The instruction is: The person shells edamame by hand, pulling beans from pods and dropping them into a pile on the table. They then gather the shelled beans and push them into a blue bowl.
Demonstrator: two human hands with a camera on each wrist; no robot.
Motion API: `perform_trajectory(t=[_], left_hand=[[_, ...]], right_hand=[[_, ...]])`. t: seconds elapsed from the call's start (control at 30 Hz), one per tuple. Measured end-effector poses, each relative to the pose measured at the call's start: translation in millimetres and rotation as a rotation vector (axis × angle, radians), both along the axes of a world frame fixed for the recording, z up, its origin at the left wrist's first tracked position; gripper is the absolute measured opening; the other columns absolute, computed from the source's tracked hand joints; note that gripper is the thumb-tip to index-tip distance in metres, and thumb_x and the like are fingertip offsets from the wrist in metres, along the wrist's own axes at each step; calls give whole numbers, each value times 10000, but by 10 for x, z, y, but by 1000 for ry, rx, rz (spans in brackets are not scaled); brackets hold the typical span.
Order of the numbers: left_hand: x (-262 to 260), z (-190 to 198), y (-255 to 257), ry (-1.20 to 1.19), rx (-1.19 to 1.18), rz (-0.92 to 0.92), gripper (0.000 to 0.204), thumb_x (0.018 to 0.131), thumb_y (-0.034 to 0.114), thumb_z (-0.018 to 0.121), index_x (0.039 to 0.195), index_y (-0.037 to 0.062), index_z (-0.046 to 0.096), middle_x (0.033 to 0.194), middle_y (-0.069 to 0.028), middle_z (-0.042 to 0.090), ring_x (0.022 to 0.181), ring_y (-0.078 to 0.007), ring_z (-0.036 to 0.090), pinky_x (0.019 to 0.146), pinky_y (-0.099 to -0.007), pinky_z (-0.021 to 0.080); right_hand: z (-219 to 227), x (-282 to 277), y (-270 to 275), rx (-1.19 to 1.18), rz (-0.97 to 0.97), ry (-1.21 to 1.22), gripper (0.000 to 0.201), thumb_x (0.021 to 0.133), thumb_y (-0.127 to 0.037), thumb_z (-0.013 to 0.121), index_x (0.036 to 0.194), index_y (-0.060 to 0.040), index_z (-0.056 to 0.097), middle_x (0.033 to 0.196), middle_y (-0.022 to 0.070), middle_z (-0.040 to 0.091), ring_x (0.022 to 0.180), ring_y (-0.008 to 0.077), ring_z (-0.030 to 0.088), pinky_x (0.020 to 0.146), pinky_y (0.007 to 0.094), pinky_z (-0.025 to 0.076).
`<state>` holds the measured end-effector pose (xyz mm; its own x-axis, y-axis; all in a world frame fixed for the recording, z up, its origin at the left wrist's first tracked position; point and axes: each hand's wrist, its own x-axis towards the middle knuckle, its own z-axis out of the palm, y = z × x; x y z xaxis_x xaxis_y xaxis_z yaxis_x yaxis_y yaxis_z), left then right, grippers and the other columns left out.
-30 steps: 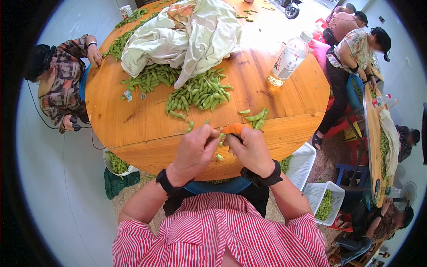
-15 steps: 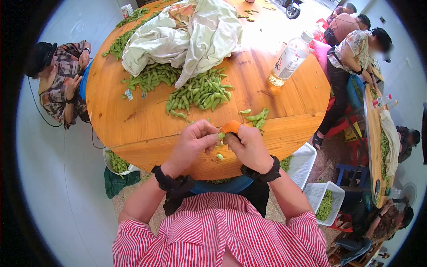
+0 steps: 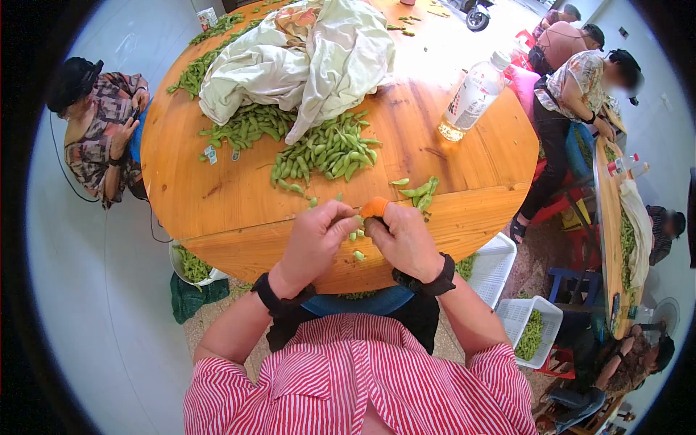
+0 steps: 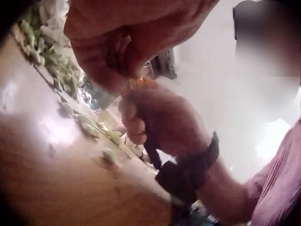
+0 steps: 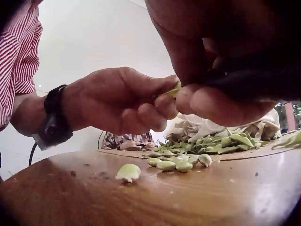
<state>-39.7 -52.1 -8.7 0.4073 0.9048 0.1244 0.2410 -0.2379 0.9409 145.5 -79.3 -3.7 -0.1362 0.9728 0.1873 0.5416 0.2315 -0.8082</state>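
My left hand [image 3: 312, 238] pinches a green edamame pod [image 5: 174, 90] between thumb and fingertips, over the near edge of the table. Right beside it, my right hand [image 3: 406, 243] has its fingertips at the pod. An orange cover [image 3: 375, 207] sits on one right finger. The right hand also grips a dark slim object [image 5: 249, 82]; its kind cannot be told. On the wood below lie a pale green shelled bean [image 5: 129, 172] and several more beans [image 5: 166, 165]. Past the hands is a heap of edamame pods [image 3: 330, 148].
A crumpled pale cloth [image 3: 297, 65] covers part of the heap. Loose pods [image 3: 422, 193] and a clear bottle [image 3: 473, 98] are at the right on the round wooden table [image 3: 196, 170]. White baskets [image 3: 545, 310] stand below right. A person [image 3: 101, 130] sits at the left.
My left hand turned at the wrist and shifted slightly, staying close to the right hand. Beans show below the fingertips now. The person at the left has drawn an arm back from the table.
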Motion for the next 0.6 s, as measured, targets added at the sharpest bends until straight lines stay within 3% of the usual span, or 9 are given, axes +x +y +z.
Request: perform_trajectory(t=[0.03,0.13,0.17,0.23,0.33,0.47,0.6], left_hand=[[-6,-7,10,-150,-346,5,155,930,153,667,953,2,644,780,-31,647,680,-109,609,595,-262,477],[-49,-3,64,-339,-543,-44,179,967,197,639,970,21,671,778,15,648,671,-54,584,598,-218,477],[-58,-1,71,-340,-543,-44,179,967,197,639,970,21,671,778,15,648,671,-54,584,598,-218,477],[-65,5,81,-339,-565,-46,180,968,206,639,959,31,684,757,21,634,650,-53,570,602,-210,479],[-53,-22,54,-256,-507,-39,188,960,219,654,942,35,689,747,30,623,628,-46,549,589,-206,461],[-62,-24,86,-353,-588,-32,189,952,231,667,929,45,693,738,39,615,617,-40,533,567,-203,431],[-77,21,111,-373,-680,-58,188,952,248,672,907,66,690,723,54,594,604,-32,512,547,-194,392]], right_hand=[[13,8,5,30,23,-9,106,834,-66,602,866,34,589,709,265,578,705,438,606,597,442,473],[-39,56,25,-19,68,131,121,852,-90,621,894,23,607,691,235,586,642,381,612,580,416,466],[-43,56,24,-20,68,130,121,852,-90,621,894,23,607,691,235,586,642,381,612,580,416,466],[-45,53,24,-213,21,287,142,862,-119,645,916,11,624,687,190,600,611,289,613,578,380,465],[-31,36,13,-160,-8,249,144,864,-126,655,921,3,632,690,155,607,598,218,589,581,348,467],[7,12,11,-153,-72,212,142,859,-124,672,930,-6,639,697,146,612,602,219,578,588,329,471],[22,23,3,-128,-11,279,181,852,-122,696,1005,-31,662,712,139,625,622,214,599,596,330,476]])
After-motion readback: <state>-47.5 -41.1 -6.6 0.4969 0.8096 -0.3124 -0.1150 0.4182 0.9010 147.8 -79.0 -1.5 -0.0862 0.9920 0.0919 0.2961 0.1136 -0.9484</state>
